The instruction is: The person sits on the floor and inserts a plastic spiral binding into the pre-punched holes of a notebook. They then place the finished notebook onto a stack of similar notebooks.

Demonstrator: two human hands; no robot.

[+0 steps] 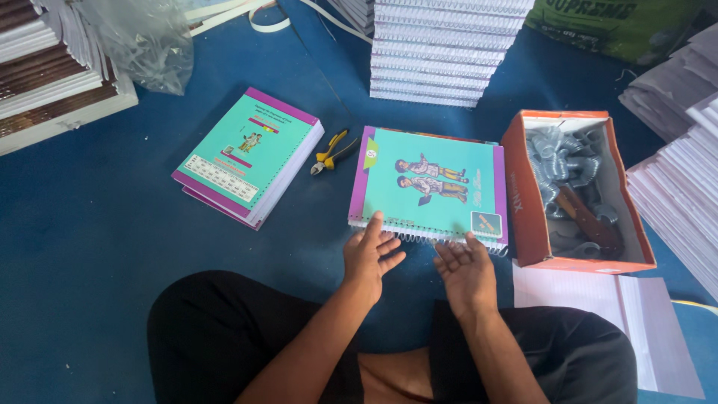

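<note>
Seated worker's left hand [370, 258] and right hand [465, 268], both spread and empty, fingertips meeting the coil edge of a teal notebook [430, 187] — spiral turned nearward (within reach) on blue floor [97, 224]; pliers [333, 152], coil box [576, 191] behind — handy.

2 hands [372, 256], 2 notebook piles [428, 187], 1 pliers [330, 152], 1 box [523, 202].

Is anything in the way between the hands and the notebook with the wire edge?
No, nothing visible. The left hand and right hand are both at the notebook, fingertips at its spiral edge. The pliers lie off to its left and the orange box sits to its right, both clear of the hands.
</note>
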